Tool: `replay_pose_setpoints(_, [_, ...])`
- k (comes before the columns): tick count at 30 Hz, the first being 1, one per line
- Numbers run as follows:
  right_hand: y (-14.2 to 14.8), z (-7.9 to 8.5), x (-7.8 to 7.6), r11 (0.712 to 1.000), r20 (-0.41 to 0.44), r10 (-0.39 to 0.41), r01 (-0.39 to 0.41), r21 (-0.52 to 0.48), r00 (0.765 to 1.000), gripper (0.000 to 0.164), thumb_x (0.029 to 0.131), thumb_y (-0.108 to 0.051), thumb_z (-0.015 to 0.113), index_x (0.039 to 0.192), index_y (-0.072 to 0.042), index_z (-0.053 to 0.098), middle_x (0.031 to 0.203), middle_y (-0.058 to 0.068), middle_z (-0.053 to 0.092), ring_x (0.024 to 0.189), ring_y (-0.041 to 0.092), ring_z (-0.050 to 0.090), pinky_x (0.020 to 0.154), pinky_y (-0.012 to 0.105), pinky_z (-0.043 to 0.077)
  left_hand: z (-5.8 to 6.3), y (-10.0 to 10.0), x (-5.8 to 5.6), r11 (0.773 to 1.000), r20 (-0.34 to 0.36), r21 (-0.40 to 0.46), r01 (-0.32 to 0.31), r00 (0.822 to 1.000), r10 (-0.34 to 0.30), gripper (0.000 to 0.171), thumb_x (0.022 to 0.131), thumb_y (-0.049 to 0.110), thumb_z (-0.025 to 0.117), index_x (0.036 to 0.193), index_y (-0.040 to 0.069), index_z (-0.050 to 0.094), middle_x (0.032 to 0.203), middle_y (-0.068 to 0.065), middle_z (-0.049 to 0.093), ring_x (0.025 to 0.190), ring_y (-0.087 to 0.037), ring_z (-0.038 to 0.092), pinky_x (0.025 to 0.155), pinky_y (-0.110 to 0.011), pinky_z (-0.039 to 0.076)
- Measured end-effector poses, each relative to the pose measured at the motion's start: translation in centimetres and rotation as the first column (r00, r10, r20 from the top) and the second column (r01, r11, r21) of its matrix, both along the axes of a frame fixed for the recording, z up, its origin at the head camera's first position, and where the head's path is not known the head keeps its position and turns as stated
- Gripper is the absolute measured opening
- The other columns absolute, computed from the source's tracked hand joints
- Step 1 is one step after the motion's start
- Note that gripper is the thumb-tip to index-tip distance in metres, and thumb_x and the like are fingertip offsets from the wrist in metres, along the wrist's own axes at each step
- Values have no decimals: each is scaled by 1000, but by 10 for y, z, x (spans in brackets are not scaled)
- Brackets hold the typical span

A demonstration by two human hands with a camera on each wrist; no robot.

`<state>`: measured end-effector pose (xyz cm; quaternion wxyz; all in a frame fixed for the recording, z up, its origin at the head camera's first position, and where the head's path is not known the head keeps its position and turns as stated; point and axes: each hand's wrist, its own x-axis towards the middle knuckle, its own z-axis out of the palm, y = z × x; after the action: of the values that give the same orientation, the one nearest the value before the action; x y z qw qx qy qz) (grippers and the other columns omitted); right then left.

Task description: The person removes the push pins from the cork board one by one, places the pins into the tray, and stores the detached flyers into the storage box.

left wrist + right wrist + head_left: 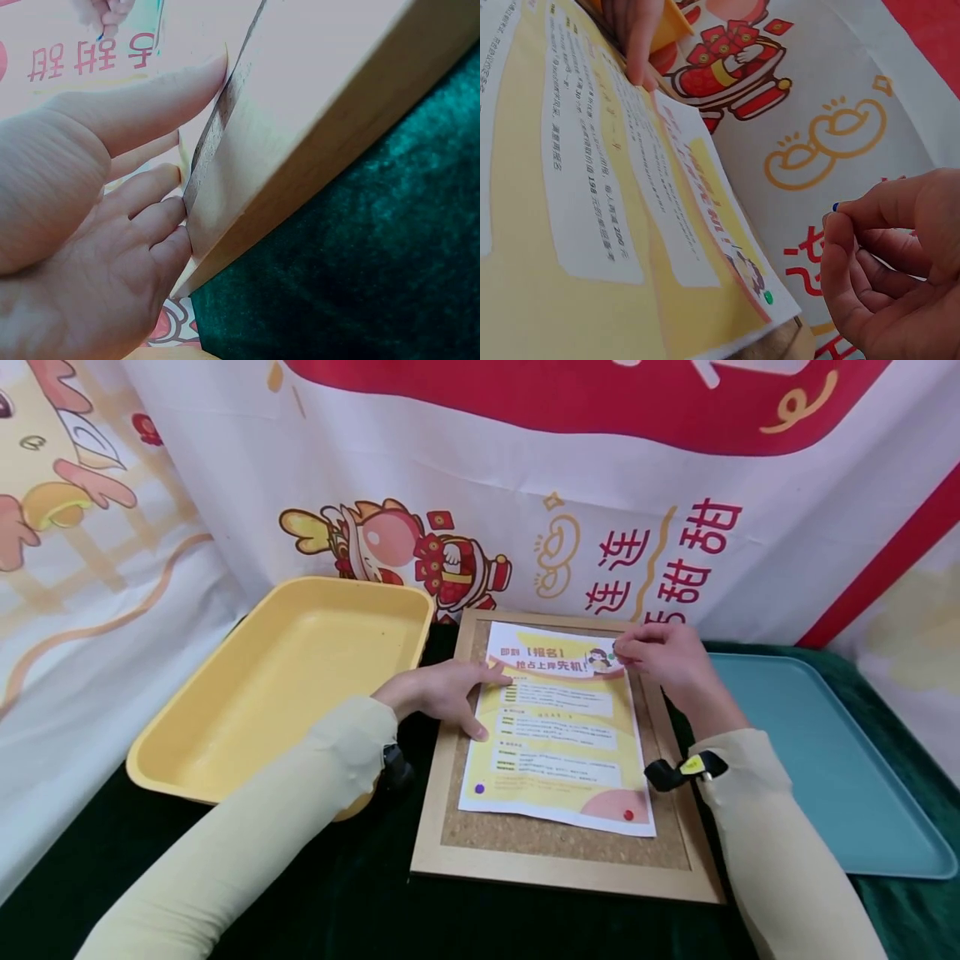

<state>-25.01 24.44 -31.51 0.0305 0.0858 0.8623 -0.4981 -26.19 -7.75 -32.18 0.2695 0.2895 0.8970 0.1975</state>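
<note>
A printed yellow-and-white poster (558, 735) lies on a wood-framed corkboard (555, 852). My left hand (450, 689) rests along its left edge, index finger extended onto the paper and thumb spread lower down. Near the top right corner, my right hand (663, 664) pinches a small blue push pin (836, 207) between thumb and index finger; most of the pin is hidden by the fingertips. A green push pin (768, 298) sits in the poster's top right corner. Down at the bottom corners are a purple push pin (479, 789) on the left and a red one on the right.
Left of the board stands a deep yellow tray (300, 668), partly behind the left forearm. A shallow blue-green tray (832, 760) lies to the right. Dark green cloth (352, 893) covers the table. A printed banner (480, 468) hangs right behind the board.
</note>
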Motion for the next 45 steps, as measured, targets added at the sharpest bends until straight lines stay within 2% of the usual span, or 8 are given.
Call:
replay_pose_setpoints(2, [5,0,2,999,-1,-27,27,-22,1000,37,106,-27,67,135,-4,69,144,14,59,123,27,56,112,45,52,0,0,0,1000,-1,-2,6,1000,-6,91,90,27,87,166,22,38,177,-9,26,138,-26,42,128,-45,30])
replay_pose_setpoints(9, [22,-3,10,991,-15,-100,99,-85,995,34,106,-31,67,132,-10,68,131,2,61,113,20,59,89,19,57,-1,-1,1,1000,2,-11,0,1000,0,91,90,28,87,166,23,38,174,-11,32,136,-27,43,127,-46,31])
replay_pose_setpoints(12, [27,-4,12,988,-19,-117,115,-103,993,36,105,-33,68,133,-11,68,123,-2,64,108,16,62,88,17,57,-3,-4,2,1000,2,-16,-6,1000,6,91,90,28,87,166,23,38,174,-11,32,137,-27,43,127,-47,31])
replay_pose_setpoints(21, [40,-8,19,987,-18,-149,148,-60,989,47,105,-38,67,143,-10,66,123,-5,64,106,11,63,90,18,57,-7,-2,4,1000,8,-4,6,1000,-6,90,90,27,88,166,22,39,173,-12,33,136,-27,43,127,-46,31])
replay_pose_setpoints(26, [46,-7,20,987,-5,-155,154,-53,988,48,104,-38,68,144,-11,65,121,-7,65,107,11,63,99,25,57,-6,-2,3,1000,1,-9,7,1000,-7,90,90,28,88,166,23,39,176,-10,28,139,-26,42,127,-46,30])
replay_pose_setpoints(30, [49,-5,19,985,0,-167,167,-37,986,48,105,-39,67,145,-12,64,123,-6,64,111,12,61,106,31,55,-4,-4,2,1000,-13,-9,8,1000,-8,90,90,28,87,166,22,39,174,-11,33,136,-27,44,126,-47,32])
replay_pose_setpoints(38, [59,-3,17,981,-2,-195,195,-19,981,51,104,-42,67,147,-14,64,118,-9,64,108,12,61,96,23,57,-3,-4,1,1000,-15,-4,12,1000,-12,90,91,29,86,166,22,38,166,-14,43,133,-27,45,124,-47,33])
replay_pose_setpoints(45, [73,-5,16,978,34,-205,205,-23,978,54,104,-45,65,150,-17,61,122,-10,63,114,12,60,105,28,54,0,-2,0,1000,-17,-1,15,1000,-15,90,91,29,86,167,22,38,168,-14,40,133,-27,45,124,-47,33])
